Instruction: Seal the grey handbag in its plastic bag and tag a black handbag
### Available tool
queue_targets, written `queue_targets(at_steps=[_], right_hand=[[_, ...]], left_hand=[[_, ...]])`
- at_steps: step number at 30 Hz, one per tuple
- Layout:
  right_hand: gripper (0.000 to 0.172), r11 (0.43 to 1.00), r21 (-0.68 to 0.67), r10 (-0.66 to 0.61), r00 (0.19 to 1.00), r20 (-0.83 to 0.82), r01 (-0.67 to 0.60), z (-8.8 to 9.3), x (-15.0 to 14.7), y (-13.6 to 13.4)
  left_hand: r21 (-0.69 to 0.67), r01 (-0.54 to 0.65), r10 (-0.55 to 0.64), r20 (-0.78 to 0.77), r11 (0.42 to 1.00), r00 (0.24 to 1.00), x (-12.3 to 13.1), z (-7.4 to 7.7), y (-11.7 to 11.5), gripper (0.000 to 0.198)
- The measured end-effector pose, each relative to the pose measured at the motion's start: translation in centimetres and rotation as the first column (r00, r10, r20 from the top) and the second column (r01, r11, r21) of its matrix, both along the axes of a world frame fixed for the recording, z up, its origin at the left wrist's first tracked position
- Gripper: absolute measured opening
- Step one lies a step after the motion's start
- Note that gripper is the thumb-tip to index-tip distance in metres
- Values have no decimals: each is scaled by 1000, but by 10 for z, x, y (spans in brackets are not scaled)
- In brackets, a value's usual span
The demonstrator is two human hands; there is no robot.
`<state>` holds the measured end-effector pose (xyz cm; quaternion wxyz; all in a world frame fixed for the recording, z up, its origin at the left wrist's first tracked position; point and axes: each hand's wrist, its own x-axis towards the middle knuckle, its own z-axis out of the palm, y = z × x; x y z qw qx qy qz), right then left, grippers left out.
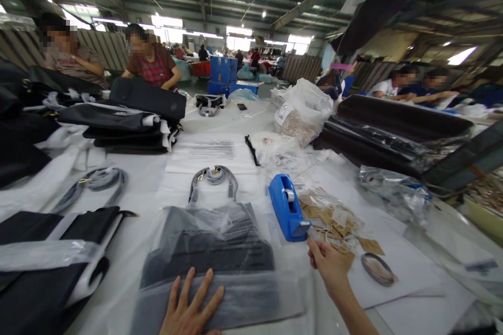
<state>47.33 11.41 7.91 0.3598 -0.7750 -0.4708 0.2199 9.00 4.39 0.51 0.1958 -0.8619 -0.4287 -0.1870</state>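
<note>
Flat on the folded lower part of a black handbag in a clear plastic bag [212,241] lies my left hand [192,303], fingers spread. The wrapped handles of the handbag [233,183] stick out at the top. My right hand [326,261] is closed in a pinch just below the cutting edge of a blue tape dispenser [281,209]. Whatever is between its fingers is too small to make out. Beside that hand lies a heap of brown paper tags with strings [334,225]. To the left sits another black handbag [35,293], partly wrapped in white material.
Stacked black bags [126,115] stand at the back left. Printed plastic bags [212,152] lie beyond the handbag. At right are a dark ring-shaped roll [377,269], a filled plastic sack [302,110] and dark brown panels [401,120]. Several people work around the hall.
</note>
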Motion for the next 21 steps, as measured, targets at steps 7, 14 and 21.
queue_targets(at_steps=[7, 14, 21], right_hand=[[49, 984, -71, 174, 972, 159, -165, 30, -8, -20], [25, 231, -565, 958, 85, 273, -792, 100, -91, -9], [12, 159, -731, 923, -163, 349, -663, 63, -148, 30]], left_hand=[[-100, -33, 32, -13, 994, 999, -1, 1, -6, 77], [-205, -65, 68, 7, 977, 998, -1, 12, -10, 79], [-230, -59, 68, 35, 971, 997, -2, 11, -9, 81]])
